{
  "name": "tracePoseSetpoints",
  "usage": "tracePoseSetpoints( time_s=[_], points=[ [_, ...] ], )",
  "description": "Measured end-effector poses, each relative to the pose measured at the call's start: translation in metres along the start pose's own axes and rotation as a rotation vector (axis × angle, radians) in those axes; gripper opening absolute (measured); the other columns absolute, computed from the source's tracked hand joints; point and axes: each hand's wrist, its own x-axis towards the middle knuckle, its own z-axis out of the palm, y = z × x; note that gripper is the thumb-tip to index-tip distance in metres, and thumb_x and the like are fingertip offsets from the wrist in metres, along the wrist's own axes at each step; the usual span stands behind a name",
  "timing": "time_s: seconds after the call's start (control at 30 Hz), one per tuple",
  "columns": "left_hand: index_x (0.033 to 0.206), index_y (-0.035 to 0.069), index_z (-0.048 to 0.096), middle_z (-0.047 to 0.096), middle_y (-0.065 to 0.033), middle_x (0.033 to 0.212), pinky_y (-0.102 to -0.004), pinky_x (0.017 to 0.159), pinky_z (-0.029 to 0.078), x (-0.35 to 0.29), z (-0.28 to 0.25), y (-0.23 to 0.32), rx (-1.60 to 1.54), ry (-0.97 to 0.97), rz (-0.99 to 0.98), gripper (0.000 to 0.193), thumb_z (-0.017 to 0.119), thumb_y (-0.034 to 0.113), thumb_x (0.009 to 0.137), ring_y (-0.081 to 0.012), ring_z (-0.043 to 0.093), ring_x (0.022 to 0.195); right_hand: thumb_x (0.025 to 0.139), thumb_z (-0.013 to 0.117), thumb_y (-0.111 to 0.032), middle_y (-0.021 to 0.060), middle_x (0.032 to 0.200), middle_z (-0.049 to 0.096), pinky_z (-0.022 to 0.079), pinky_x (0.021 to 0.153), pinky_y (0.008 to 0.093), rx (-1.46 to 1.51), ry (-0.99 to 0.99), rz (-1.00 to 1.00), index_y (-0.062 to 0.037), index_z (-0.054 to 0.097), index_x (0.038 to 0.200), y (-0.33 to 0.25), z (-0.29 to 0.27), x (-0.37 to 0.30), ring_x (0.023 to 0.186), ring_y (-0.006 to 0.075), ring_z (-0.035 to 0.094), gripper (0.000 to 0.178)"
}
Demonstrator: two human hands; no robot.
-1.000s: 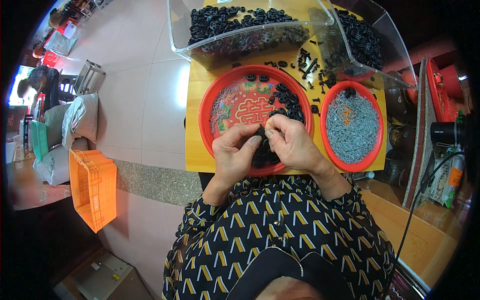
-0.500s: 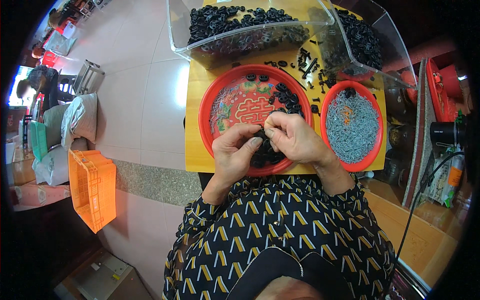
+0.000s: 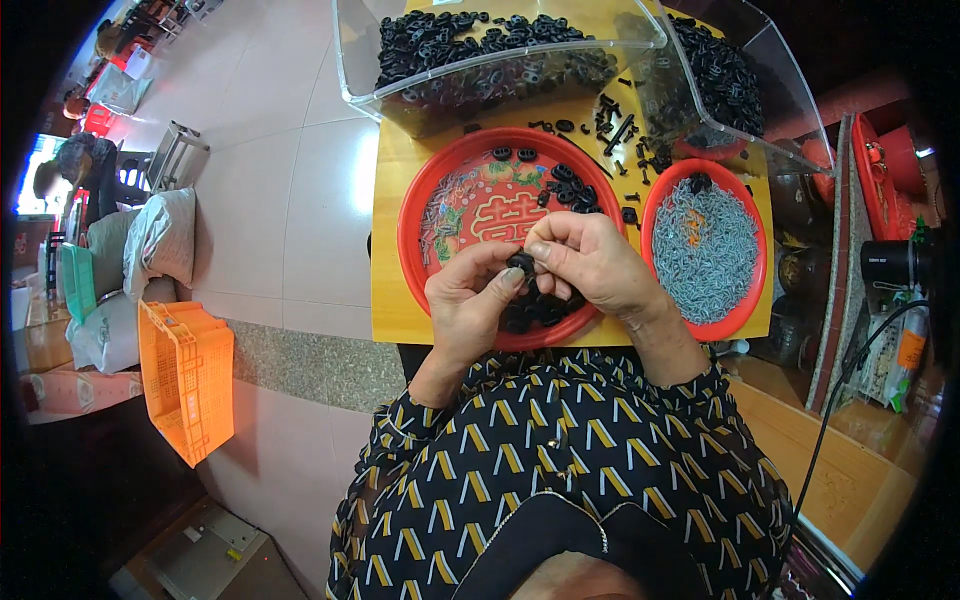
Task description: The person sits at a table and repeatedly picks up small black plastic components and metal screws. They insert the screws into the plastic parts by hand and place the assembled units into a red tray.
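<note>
Over the near part of a round red tray [image 3: 408, 255], my left hand [image 3: 462, 298] pinches a small black oval plastic part [image 3: 522, 264] between thumb and fingers. My right hand [image 3: 597, 268] meets it from the right, thumb and forefinger closed together at the part's upper edge. Whatever those right fingertips hold is too small to make out. Several more black parts [image 3: 578, 190] lie in the tray to the right, and others lie under my hands, partly hidden. Small metal screws [image 3: 432, 235] are scattered along the tray's left side.
Right of it stands a red oval tray [image 3: 757, 235] full of silvery screws [image 3: 705, 260]. Two clear bins [image 3: 500, 68] of black parts stand at the back, with loose black pieces [image 3: 612, 125] on the yellow table [image 3: 390, 320]. An orange crate [image 3: 190, 380] sits at left.
My right hand has shifted slightly, and its fingers have loosened and turned. The black part now shows more plainly between my fingertips.
</note>
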Motion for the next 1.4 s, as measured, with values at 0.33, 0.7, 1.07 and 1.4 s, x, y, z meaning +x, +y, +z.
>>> tracePoseSetpoints(
  time_s=[0.33,0.7,1.07,1.4],
  points=[
    [0.099,-0.003,0.053,0.059,-0.0078,0.080,-0.0216,0.058,0.047,0.001,0.005,-0.002,-0.027,0.113,0.014,0.025,0.060,-0.002,0.075,-0.0120,0.056,0.065,0.078,0.054,0.002,0.0029,0.079,0.055,0.046,0.066,0.0225,0.140,0.022,-0.220,0.0014,0.052,0.088,0.022,0.007,0.005,0.073,0.0079,0.053,0.010],
    [0.103,-0.004,0.052,0.060,-0.0096,0.085,-0.0222,0.064,0.048,0.000,0.006,-0.001,0.038,0.099,0.012,0.027,0.059,-0.001,0.076,-0.0120,0.057,0.072,0.078,0.056,-0.005,0.0013,0.075,0.057,0.041,0.057,0.0180,0.157,0.099,-0.100,0.0026,0.056,0.088,0.014,0.008,0.000,0.064,0.0049,0.051,0.012],
    [0.106,-0.003,0.051,0.058,-0.0048,0.085,-0.0201,0.067,0.044,0.003,0.004,0.003,0.198,0.019,0.023,0.029,0.057,-0.004,0.077,-0.0082,0.054,0.077,0.078,0.057,-0.009,-0.0012,0.067,0.055,0.034,0.045,0.0144,0.180,0.095,-0.068,0.0007,0.058,0.086,0.019,0.004,-0.002,0.055,0.0017,0.046,0.012],
    [0.091,-0.003,0.059,0.058,-0.0061,0.077,-0.0210,0.062,0.043,0.007,0.000,-0.002,0.474,0.012,0.272,0.018,0.059,-0.005,0.073,-0.0100,0.054,0.069,0.080,0.056,-0.011,0.0008,0.064,0.054,0.034,0.043,0.0154,0.211,0.068,-0.050,0.0024,0.059,0.086,0.027,0.003,-0.002,0.052,0.0033,0.047,0.015]
  ],
)
